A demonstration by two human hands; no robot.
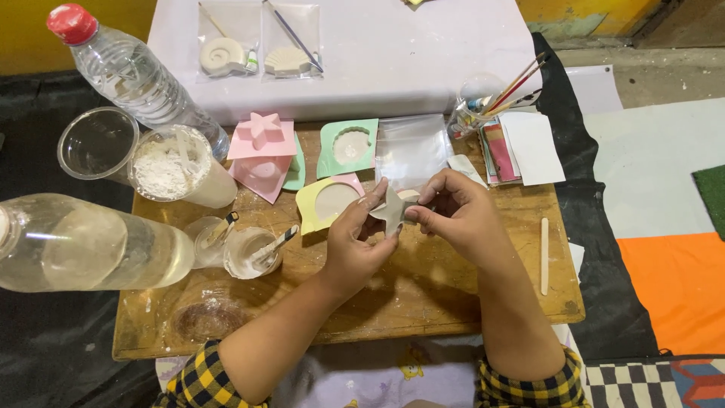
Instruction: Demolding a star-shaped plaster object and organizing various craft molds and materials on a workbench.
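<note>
Both hands hold a small white plaster star (393, 209) above the wooden board (423, 295). My left hand (355, 242) pinches its left points with thumb and fingers. My right hand (453, 211) grips its right side. Just left of the hands lies a yellow mould (328, 202) with a round white filling. A green mould (347, 146) and a pink star-shaped mould (263, 136) lie further back.
Two water bottles (128, 72) (83, 242), a cup of white powder (170, 162), an empty plastic cup (97, 142) and small mixing cups with sticks (253, 253) stand left. Bagged shell casts (257, 57), brushes (506, 87), a clear bag (411, 151) and a wooden stick (544, 253) lie around.
</note>
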